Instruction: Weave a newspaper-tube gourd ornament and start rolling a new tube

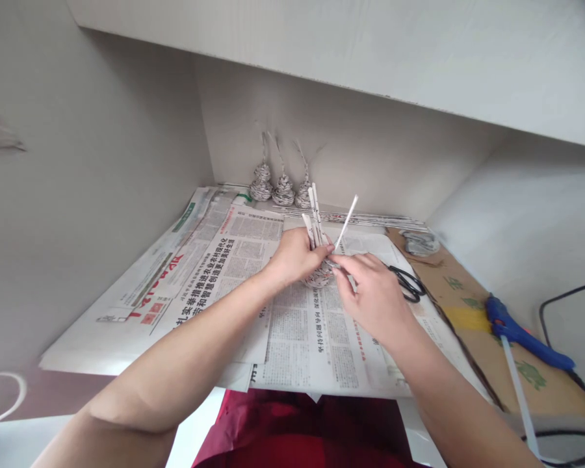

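Observation:
My left hand (297,252) is closed round the neck of a small woven newspaper piece (316,279), with its thumb across the front. Several rolled paper tubes (315,201) stand up out of the piece, above that hand. My right hand (370,286) pinches at the near right side of the neck, its fingers on a paper tube there. Another white tube end (347,221) slants up to the right between the hands. The rounded woven base rests low over the newspaper (292,338), and the fingers partly hide it.
Three finished gourd-shaped woven pieces (283,190) stand at the back wall. Long paper tubes (361,218) lie to their right. Black-handled scissors (407,283) lie beside my right hand. A blue glue gun (526,335) with its cord rests on cardboard (463,286). A shelf (351,52) overhangs the table.

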The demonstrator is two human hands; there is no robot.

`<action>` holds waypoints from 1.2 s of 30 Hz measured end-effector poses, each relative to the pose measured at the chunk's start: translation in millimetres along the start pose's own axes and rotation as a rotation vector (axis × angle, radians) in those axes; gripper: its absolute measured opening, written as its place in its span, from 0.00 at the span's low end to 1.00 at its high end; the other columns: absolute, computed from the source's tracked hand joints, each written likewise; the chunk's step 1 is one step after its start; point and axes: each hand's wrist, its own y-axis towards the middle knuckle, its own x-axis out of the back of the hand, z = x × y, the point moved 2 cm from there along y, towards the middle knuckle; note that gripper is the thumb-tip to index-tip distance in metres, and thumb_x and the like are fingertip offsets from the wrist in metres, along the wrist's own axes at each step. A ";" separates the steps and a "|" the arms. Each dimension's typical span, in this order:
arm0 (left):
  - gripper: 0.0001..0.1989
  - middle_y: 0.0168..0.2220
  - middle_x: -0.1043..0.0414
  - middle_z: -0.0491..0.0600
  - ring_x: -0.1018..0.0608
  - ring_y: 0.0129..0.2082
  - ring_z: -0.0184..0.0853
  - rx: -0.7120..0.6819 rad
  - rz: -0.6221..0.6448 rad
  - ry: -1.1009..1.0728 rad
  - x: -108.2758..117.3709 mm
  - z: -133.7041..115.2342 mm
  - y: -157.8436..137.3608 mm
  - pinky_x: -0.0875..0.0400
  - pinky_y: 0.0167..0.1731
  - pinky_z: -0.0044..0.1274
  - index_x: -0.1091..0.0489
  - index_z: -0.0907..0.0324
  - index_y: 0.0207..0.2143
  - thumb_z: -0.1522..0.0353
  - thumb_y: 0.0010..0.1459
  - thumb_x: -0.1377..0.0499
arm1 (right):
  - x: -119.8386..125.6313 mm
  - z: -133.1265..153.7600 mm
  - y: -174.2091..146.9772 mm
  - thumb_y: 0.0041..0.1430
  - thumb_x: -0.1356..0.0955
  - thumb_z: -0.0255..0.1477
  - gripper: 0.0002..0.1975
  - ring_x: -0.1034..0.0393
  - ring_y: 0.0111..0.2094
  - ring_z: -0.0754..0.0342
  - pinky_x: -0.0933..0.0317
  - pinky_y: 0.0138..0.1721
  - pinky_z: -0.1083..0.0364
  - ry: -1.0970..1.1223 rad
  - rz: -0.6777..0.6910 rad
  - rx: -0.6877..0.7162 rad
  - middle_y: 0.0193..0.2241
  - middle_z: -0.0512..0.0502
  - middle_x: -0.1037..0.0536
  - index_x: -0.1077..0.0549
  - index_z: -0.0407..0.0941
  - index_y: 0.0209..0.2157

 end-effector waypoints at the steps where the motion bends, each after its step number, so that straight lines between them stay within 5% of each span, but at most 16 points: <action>1: 0.07 0.22 0.25 0.46 0.22 0.30 0.35 0.006 0.009 0.006 -0.5 0.3 0.0 0.31 0.35 0.24 0.24 0.60 0.28 0.69 0.55 0.42 | 0.4 -2.0 0.4 0.62 0.36 0.25 0.12 0.29 0.35 0.50 0.33 0.37 0.49 0.072 -0.033 -0.054 0.36 0.45 0.21 0.25 0.47 0.44; 8: 0.07 0.23 0.23 0.48 0.21 0.28 0.35 0.021 0.036 0.040 -6.3 6.1 -0.3 0.32 0.31 0.23 0.23 0.61 0.32 0.70 0.54 0.42 | -21.3 -17.9 3.8 0.59 0.32 0.28 0.10 0.26 0.31 0.56 0.29 0.33 0.55 0.820 -0.269 -0.329 0.34 0.49 0.22 0.29 0.47 0.44; 16: 0.05 0.25 0.23 0.47 0.21 0.31 0.35 -0.065 -0.013 0.085 -5.6 7.3 0.4 0.32 0.34 0.23 0.24 0.60 0.29 0.70 0.54 0.41 | -38.3 -16.5 3.4 0.55 0.28 0.27 0.10 0.25 0.29 0.58 0.27 0.35 0.56 0.997 -0.423 -0.380 0.33 0.50 0.20 0.28 0.46 0.39; 20: 0.06 0.29 0.22 0.49 0.21 0.31 0.36 -0.092 -0.056 0.115 -7.3 6.1 -1.4 0.32 0.33 0.24 0.24 0.61 0.29 0.69 0.54 0.41 | -32.2 -18.5 2.1 0.56 0.28 0.27 0.09 0.24 0.29 0.56 0.28 0.33 0.55 0.906 -0.383 -0.341 0.32 0.49 0.20 0.25 0.46 0.40; 29: 0.07 0.33 0.20 0.48 0.20 0.35 0.37 -0.094 -0.074 0.109 -4.4 2.2 -3.1 0.31 0.37 0.24 0.23 0.59 0.32 0.70 0.56 0.42 | -21.5 -6.9 -22.0 0.59 0.31 0.25 0.12 0.25 0.29 0.56 0.30 0.35 0.54 0.236 -0.343 -0.170 0.35 0.48 0.19 0.23 0.48 0.44; 36: 0.08 0.33 0.20 0.47 0.21 0.35 0.35 -0.132 -0.045 0.082 -5.7 2.7 -3.8 0.31 0.36 0.23 0.24 0.59 0.33 0.70 0.56 0.43 | -7.1 -6.6 -11.8 0.62 0.36 0.21 0.11 0.26 0.39 0.53 0.32 0.42 0.52 0.164 -0.092 0.066 0.37 0.47 0.20 0.24 0.46 0.41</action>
